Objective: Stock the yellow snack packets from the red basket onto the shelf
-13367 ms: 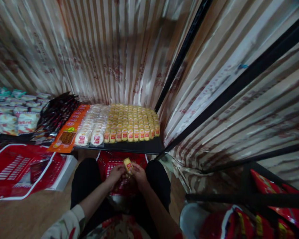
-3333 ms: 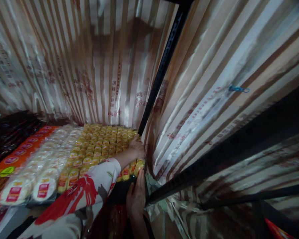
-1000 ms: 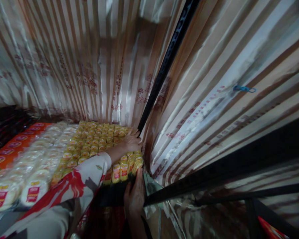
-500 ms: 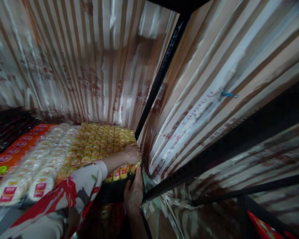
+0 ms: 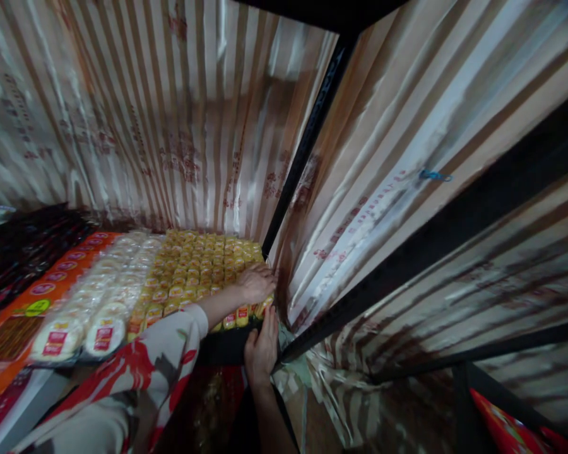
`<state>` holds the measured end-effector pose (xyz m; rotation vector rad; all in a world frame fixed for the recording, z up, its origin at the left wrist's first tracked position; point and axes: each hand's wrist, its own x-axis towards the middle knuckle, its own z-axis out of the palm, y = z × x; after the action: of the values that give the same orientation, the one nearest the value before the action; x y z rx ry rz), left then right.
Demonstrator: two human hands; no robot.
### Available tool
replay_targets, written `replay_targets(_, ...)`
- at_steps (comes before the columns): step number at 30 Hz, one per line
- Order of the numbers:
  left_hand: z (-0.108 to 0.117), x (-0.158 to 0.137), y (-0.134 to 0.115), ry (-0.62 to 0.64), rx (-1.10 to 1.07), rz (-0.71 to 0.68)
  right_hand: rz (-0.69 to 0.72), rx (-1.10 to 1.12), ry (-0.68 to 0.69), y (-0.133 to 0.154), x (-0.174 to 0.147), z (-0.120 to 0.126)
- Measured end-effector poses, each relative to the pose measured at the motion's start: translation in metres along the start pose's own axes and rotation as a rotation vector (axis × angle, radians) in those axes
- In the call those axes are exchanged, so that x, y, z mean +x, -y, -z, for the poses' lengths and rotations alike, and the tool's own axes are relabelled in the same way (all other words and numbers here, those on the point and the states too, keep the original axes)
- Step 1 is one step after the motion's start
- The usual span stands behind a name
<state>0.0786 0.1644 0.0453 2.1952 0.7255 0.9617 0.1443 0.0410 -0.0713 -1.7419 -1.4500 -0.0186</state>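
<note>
Small yellow-wrapped snack packs (image 5: 189, 271), their front ones with red labels, stand in tight rows on a dark shelf. Over the right end of these rows lies my left hand (image 5: 257, 282), back up, fingers reaching toward the corner post; its fingertips are partly hidden. Just below it, my right hand (image 5: 262, 348) is held upright at the shelf's front right corner. Its fingers are extended and touch the end yellow pack (image 5: 264, 307), thumb apart. White round snacks (image 5: 105, 331) in clear wrappers fill the rows to the left, below my left sleeve.
A black upright post (image 5: 307, 142) rises at the back corner. Striped plastic sheeting (image 5: 208, 126) hangs behind and to the right. A black rail (image 5: 407, 258) slants across the right. Orange packs (image 5: 52, 280) and dark packages (image 5: 23, 258) lie far left; a red package (image 5: 502, 422) sits lower right.
The view has shifted, so the shelf goods appear farther right and more packs show at left. My left hand's fingers look flatter over the yellow packs; my right hand stays at the corner.
</note>
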Motion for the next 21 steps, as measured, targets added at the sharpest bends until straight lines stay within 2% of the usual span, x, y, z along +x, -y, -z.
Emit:
replay_targets(2, 0.007, -0.023, -0.018, 0.004, 0.178, -0.067, -0.050, 0.077, -0.008, 0.000, 0.002, 0.000)
replay_targets(4, 0.010, -0.056, -0.038, -0.006, 0.258, -0.087, -0.118, 0.163, -0.016, -0.001, 0.004, 0.001)
replay_targets(9, -0.001, -0.170, -0.073, -0.042, 0.266, 0.053, -0.230, 0.282, 0.015, 0.001, 0.006, 0.010)
replay_targets(13, -0.012, -0.255, -0.075, -0.066, 0.217, 0.213, -0.189, 0.247, 0.041, 0.002, 0.014, 0.014)
replay_targets(17, -0.012, -0.318, -0.070, -0.161, 0.263, 0.358, -0.205, 0.184, 0.011, 0.005, 0.024, 0.013)
replay_targets(21, -0.013, -0.359, -0.066, -0.254, 0.258, 0.314, -0.259, 0.059, 0.018, 0.013, 0.030, 0.014)
